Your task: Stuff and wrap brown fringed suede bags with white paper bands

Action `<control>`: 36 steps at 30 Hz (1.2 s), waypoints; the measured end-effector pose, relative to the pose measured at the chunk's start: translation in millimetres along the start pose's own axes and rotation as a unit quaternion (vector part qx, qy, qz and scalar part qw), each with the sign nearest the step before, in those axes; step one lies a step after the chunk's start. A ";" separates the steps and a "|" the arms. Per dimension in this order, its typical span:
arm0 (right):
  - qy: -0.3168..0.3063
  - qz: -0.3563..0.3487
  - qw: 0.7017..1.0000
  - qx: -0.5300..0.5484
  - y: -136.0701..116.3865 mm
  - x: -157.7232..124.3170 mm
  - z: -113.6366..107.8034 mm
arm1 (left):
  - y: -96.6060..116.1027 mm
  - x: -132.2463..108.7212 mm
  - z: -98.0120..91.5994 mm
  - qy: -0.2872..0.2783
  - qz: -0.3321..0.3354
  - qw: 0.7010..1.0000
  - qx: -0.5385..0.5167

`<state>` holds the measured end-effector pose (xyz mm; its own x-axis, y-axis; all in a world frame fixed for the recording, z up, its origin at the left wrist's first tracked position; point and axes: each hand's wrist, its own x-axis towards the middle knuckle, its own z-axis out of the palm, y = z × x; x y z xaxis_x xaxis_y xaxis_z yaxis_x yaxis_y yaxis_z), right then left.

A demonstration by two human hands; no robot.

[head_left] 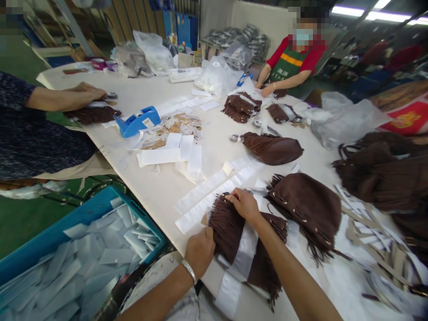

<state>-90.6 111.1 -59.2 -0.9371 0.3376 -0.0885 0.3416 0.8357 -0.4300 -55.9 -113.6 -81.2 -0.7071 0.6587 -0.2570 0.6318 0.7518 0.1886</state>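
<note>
A dark brown fringed bag (229,232) lies in front of me at the table's near edge, with a white paper strip (245,249) across its middle. My left hand (201,250), a silver bangle at its wrist, is closed at the bag's left side near the fringe; what its fingers grip is partly hidden. My right hand (245,204) pinches at the bag's top edge, thumb and finger together by a small metal part. Another brown drawstring bag (306,205) with metal eyelets sits just to the right. White strips (214,191) lie flat beyond my hands.
A teal crate (117,196) full of white packets stands below left. On the table (140,187) are a blue tape dispenser (140,121), tags with strings (182,125) and more brown bags (272,148). Co-workers handle bags at the left and far side.
</note>
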 end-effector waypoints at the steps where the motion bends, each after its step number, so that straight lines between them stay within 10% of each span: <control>1: 0.007 0.010 1.000 -0.001 0.8 -0.1 1.1 | -1.1 0.1 0.3 0.000 0.000 1.000 -0.001; 36: 0.066 0.045 0.997 -0.002 -2.0 -10.4 11.5 | -33.8 -0.1 -5.6 0.027 0.131 0.990 0.046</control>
<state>-82.3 100.9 -67.7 -0.8853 0.4650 -0.0072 0.4244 0.8014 -0.4215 -79.0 -138.9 -82.2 -0.5299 0.8331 -0.1587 0.8200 0.5511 0.1546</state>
